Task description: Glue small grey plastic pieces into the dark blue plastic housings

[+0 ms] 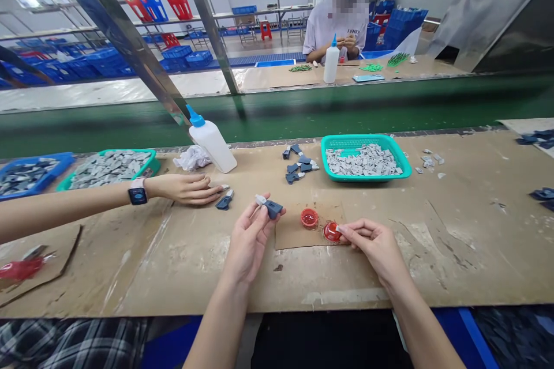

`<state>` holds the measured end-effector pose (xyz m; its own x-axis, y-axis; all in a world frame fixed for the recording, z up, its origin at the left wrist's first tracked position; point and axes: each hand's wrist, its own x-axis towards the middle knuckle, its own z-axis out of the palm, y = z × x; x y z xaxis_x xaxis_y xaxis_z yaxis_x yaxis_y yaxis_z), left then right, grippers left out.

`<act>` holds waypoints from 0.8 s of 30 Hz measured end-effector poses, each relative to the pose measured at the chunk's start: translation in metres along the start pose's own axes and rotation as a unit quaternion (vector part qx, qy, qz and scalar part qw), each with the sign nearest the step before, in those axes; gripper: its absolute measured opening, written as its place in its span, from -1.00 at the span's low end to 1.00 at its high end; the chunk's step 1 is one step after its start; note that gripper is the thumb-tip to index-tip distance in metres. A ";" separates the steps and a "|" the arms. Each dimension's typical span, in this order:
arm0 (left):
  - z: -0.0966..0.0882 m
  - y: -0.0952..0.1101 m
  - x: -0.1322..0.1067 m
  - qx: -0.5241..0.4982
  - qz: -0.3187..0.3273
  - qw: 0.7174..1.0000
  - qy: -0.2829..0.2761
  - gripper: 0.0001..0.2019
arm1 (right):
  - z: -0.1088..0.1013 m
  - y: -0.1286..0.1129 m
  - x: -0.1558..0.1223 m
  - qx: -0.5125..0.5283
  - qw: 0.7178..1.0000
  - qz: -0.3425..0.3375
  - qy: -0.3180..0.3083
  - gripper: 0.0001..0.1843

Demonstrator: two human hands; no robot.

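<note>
My left hand [251, 236] pinches a dark blue-grey plastic piece [273, 209] with a pale tip, held just above the table. Between the thumb and fingers of my right hand [372, 242] is a small light grey piece [339, 229]. It is at a red cap-like dish [331, 232]; whether it touches the contents I cannot tell. Beside that lies a second red dish [309, 217] holding shiny liquid. Both dishes rest on a cardboard square [289, 236]. Beyond them is a loose group of dark pieces with grey tips [298, 167].
A green basket [366, 176] holds many small grey pieces. A co-worker's hand [190, 189] reaches in from the left near another dark piece [224, 200]. A white squeeze bottle [214, 144] stands tilted behind. Across the green belt [281, 112] another person [333, 34] sits.
</note>
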<state>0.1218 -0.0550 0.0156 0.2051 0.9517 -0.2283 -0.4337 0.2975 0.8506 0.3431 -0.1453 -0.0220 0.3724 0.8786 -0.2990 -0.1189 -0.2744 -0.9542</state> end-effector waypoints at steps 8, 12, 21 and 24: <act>0.008 -0.010 -0.012 0.007 0.002 1.000 0.024 -0.64 | -0.002 -0.001 -0.001 0.019 1.000 0.002 -0.004 -0.66; 0.014 -0.024 -0.021 0.037 0.027 0.999 0.014 -0.72 | -0.004 -0.012 -0.008 0.038 0.999 -0.003 -0.013 -0.70; 0.035 -0.028 -0.039 0.127 0.091 0.986 -0.054 -0.76 | 0.023 -0.049 -0.032 0.079 0.990 -0.061 -0.102 -0.81; 0.039 -0.029 -0.042 0.131 0.096 0.984 -0.070 -0.74 | 0.028 -0.047 -0.031 0.091 0.986 -0.061 -0.126 -0.82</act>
<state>0.1602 -0.1063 0.0193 0.2685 0.9633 0.0017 -0.2399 0.0652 0.9686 0.3118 -0.1488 0.0318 0.1567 0.9762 -0.1499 -0.2597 -0.1057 -0.9599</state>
